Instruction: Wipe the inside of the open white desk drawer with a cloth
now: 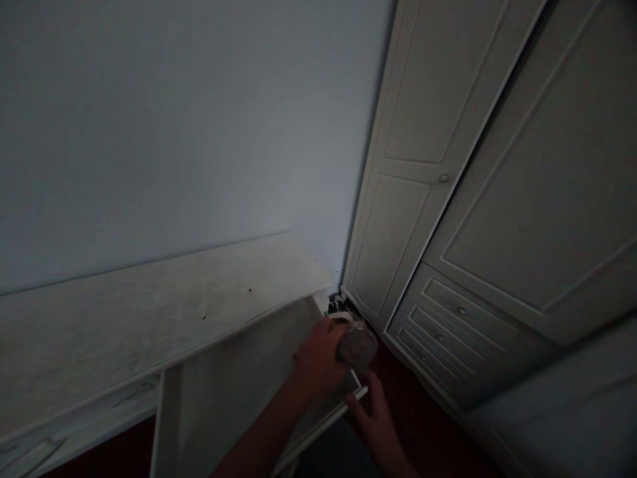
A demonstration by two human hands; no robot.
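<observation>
Dresser (pixel 159 305) left, cut by frame. Drawer (pixel 233 378) juts toward camera, long axis rising rightward, near-left end cut off. Left hand (pixel 320 355) against blurred round object (pixel 359 348), axis unclear; finger grip hidden, can't tell. Right hand (pixel 375 421) pinches drawer's front corner. Dark-red floor (pixel 405 405) gap before wardrobe (pixel 403 226).

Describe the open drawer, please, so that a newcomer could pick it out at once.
Start at the low white unit along the pale wall. Beneath its top, the drawer juts out, with the left hand over it and the right hand at its front corner. It stands open, showing its inside, whereas the three small drawers of the wardrobe to the right are shut.
</observation>
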